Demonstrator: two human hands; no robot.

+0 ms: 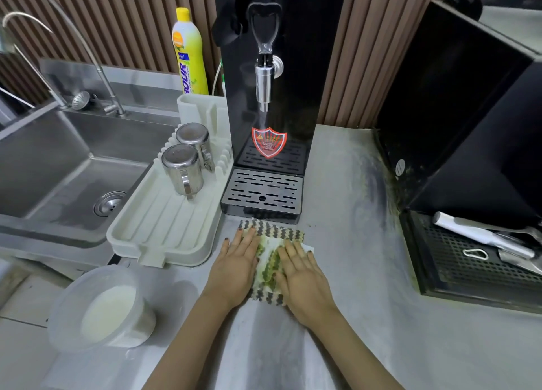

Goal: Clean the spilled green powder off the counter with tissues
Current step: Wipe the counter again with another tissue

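The left hand [237,269] and right hand [305,278] lie flat, fingers straight, on the green-stained tissue [274,246], pressing it to the surface [337,213], likely so the powder [272,268] sticks.

You have a grey counter [346,213] bearing a white drying rack [164,228] at the left, a black water dispenser [272,120] at the back and a black machine [469,155] at the right. Just in front of the dispenser's drip tray [262,194] a patterned tissue [269,263] lies flat, stained green in the middle.

The yellow bottle [189,55] shows "BOUR"; the red shield sticker [269,142] on the black dispenser [296,67] is illegible.
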